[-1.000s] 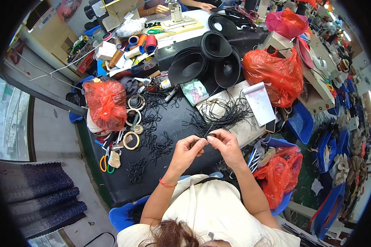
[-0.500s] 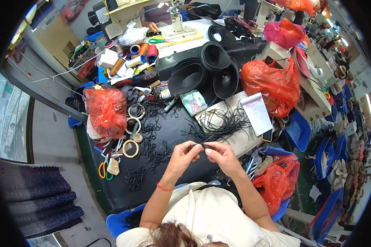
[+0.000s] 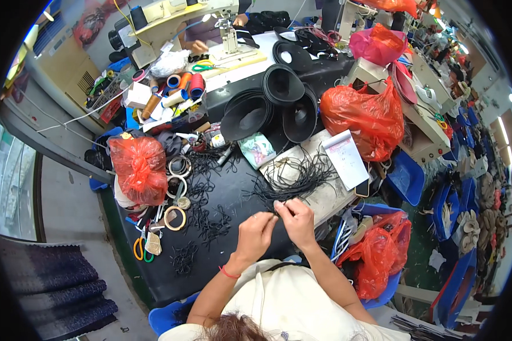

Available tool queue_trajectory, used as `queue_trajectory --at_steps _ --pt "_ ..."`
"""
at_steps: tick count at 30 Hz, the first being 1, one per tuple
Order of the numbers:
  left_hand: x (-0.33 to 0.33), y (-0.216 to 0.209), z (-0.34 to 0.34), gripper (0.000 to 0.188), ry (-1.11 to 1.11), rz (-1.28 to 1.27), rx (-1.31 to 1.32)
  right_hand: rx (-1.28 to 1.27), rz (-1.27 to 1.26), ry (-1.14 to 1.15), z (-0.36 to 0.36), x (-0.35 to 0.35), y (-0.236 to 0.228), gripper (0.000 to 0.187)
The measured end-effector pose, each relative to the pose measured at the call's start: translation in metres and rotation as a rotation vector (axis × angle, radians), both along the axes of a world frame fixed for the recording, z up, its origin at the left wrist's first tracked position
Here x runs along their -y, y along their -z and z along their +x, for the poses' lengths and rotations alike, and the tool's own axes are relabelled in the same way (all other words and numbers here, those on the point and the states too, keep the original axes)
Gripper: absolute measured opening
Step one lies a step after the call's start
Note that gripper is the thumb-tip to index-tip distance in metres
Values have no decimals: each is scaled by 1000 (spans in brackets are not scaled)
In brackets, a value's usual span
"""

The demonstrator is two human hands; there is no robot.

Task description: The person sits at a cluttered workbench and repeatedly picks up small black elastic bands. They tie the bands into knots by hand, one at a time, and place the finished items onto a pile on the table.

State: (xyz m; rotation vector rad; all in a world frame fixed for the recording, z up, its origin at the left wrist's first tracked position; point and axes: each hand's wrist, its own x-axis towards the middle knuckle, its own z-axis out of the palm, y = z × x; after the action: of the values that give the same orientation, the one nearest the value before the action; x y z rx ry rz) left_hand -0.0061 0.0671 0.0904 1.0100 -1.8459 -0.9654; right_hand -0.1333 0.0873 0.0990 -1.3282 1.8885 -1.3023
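Close together over the black table (image 3: 239,176), my left hand (image 3: 256,232) and my right hand (image 3: 297,220) are both closed in a pinch. Their fingertips nearly meet on a thin black cord, mostly hidden by the fingers. Just beyond them a loose heap of black cords (image 3: 296,176) lies on a pale board (image 3: 329,200). To the left, small knotted black cords (image 3: 210,224) are scattered over the table, with a separate clump (image 3: 184,259) nearer me.
Tape rolls (image 3: 174,217), scissors (image 3: 144,250) and a red plastic bag (image 3: 138,170) line the left side. Curved black pieces (image 3: 247,116) stack at the back. A notepad (image 3: 346,161) and red bag (image 3: 364,119) lie right. Another person's hand (image 3: 197,46) is by a sewing machine (image 3: 228,37).
My hands have drawn slightly lower, and the right hand has turned more upright, with its fingertips above the left's. The whole view has shifted a little.
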Motion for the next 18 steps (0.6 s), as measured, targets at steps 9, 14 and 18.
queue_trajectory --at_steps 9,14,18 --pt "-1 1 -22 20 -92 658 -819 826 -43 17 13 5 -1 25" --pt "14 -15 -3 18 111 948 -847 745 -103 71 0 7 -16 15" --pt "12 -17 3 20 234 993 -710 841 88 -287 -8 4 -30 16"
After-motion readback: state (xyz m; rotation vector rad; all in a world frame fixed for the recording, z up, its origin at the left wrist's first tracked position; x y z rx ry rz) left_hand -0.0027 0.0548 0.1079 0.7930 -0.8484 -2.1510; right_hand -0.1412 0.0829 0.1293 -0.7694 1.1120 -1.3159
